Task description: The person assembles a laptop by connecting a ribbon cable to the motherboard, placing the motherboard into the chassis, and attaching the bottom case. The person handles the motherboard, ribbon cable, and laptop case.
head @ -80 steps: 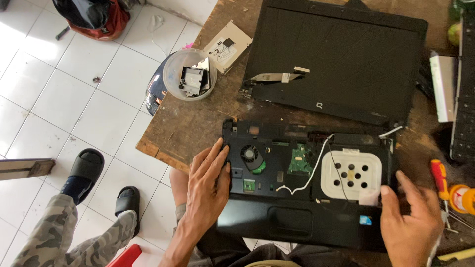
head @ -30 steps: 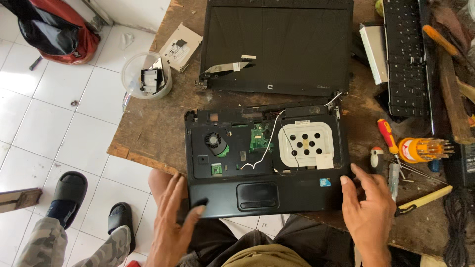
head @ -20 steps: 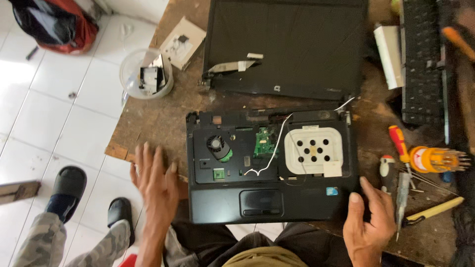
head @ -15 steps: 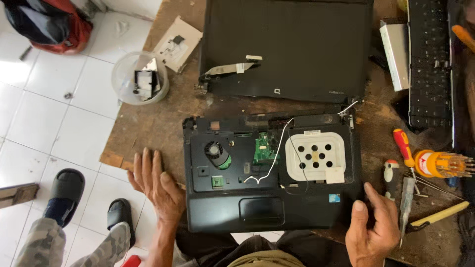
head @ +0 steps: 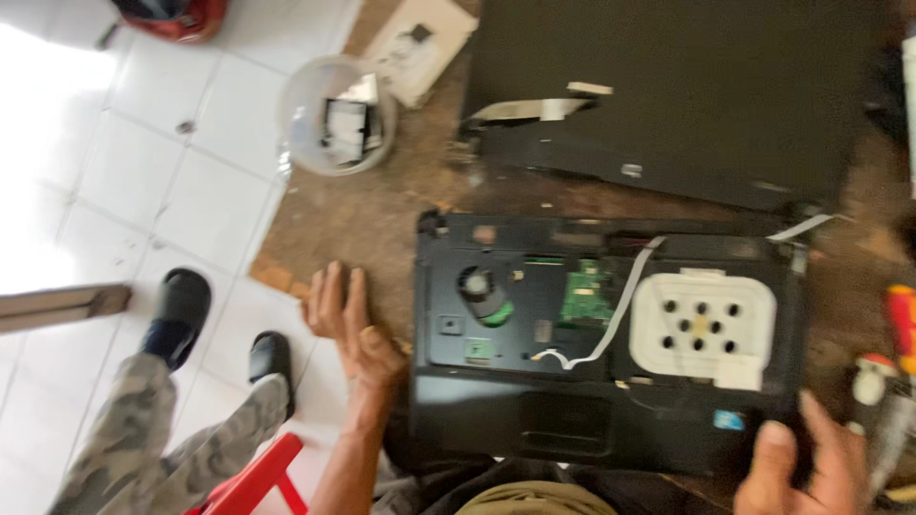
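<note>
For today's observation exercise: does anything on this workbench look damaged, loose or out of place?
Yes. The laptop base lies open without its keyboard, circuit boards bare, a white ribbon cable trailing loose across it. The screen panel lies behind it, apart from its hinges.

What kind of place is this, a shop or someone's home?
Probably a small, informal electronics repair bench. An opened laptop base lies on a worn wooden table, its detached screen panel behind it and screwdrivers beside it.
</note>
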